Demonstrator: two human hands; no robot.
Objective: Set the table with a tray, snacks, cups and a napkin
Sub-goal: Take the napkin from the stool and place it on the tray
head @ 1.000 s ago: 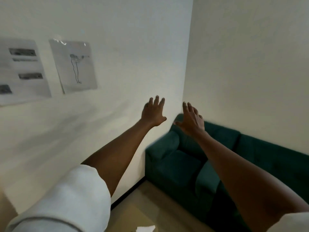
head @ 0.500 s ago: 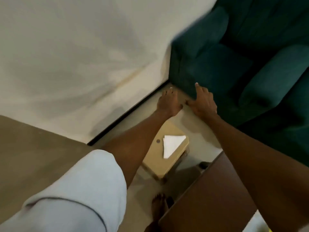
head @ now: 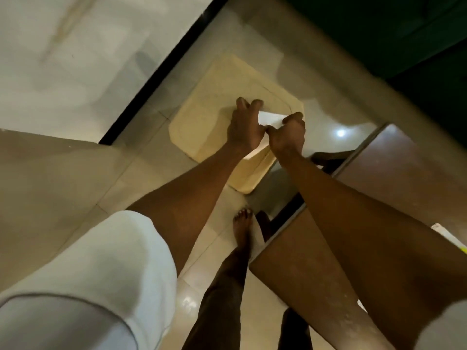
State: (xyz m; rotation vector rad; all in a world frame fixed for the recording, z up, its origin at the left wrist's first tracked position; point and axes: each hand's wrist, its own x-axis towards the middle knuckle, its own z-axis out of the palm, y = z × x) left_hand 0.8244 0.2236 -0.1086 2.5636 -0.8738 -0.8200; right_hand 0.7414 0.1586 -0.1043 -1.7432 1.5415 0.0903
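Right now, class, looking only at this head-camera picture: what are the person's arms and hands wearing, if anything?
Both forearms are bare. The left arm has a short white sleeve ending above the elbow; a sliver of the same white cloth shows at the right arm. The left hand and right hand are bare: no gloves, rings, watch or bracelet show.

Brown table (head: 394,173) crowding stool's (head: 202,122) right
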